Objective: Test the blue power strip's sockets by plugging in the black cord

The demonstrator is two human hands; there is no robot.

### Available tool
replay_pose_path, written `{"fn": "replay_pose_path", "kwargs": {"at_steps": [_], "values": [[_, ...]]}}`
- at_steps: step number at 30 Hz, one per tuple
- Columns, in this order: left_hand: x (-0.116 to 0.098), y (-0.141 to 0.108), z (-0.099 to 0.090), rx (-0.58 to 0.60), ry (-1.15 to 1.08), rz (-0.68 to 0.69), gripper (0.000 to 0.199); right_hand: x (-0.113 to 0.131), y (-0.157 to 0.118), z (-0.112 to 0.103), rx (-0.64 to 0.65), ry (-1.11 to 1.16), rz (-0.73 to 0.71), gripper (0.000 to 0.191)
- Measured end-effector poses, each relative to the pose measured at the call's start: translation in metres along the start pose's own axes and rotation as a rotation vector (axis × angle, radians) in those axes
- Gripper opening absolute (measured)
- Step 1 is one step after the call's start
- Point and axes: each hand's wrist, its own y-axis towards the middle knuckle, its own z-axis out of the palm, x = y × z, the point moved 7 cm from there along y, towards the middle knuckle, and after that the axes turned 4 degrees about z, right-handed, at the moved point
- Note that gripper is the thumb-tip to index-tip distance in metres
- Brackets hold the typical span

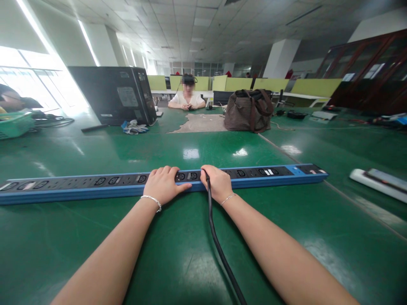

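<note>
A long blue power strip point(121, 180) with a black socket face lies across the green table. My left hand point(163, 183) rests over the strip near its middle, its fingers on the far side and its thumb stretched along the near edge. Just to the right, my right hand point(216, 182) is closed round the end of a black cable point(213, 228), right at the strip's sockets. The plug end is hidden by my fingers. From there the cable runs down toward the bottom edge of the view.
A black computer case point(111, 95) stands back left, with gloves point(135, 127) beside it and a green basket point(15, 125) farther left. A brown bag point(246, 111) is behind the strip. A white object point(375, 184) lies right. A person point(187, 99) sits across the table.
</note>
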Motion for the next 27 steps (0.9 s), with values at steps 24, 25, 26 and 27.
{"fn": "replay_pose_path", "kwargs": {"at_steps": [24, 25, 26, 27], "values": [[-0.0006, -0.0007, -0.0015, -0.016, -0.009, 0.004, 0.074, 0.0037, -0.0007, -0.0029, -0.106, 0.050, -0.055, 0.024], [-0.0006, -0.0006, -0.0016, -0.017, -0.009, 0.004, 0.073, 0.0025, -0.0009, -0.0024, -0.107, 0.060, -0.049, 0.023], [-0.0006, -0.0006, -0.0017, -0.018, -0.008, 0.004, 0.073, 0.0004, -0.0012, -0.0020, -0.111, 0.071, -0.027, 0.023], [-0.0006, -0.0006, -0.0018, -0.019, -0.006, 0.004, 0.073, -0.0018, -0.0013, -0.0020, -0.117, 0.082, 0.000, 0.023]]}}
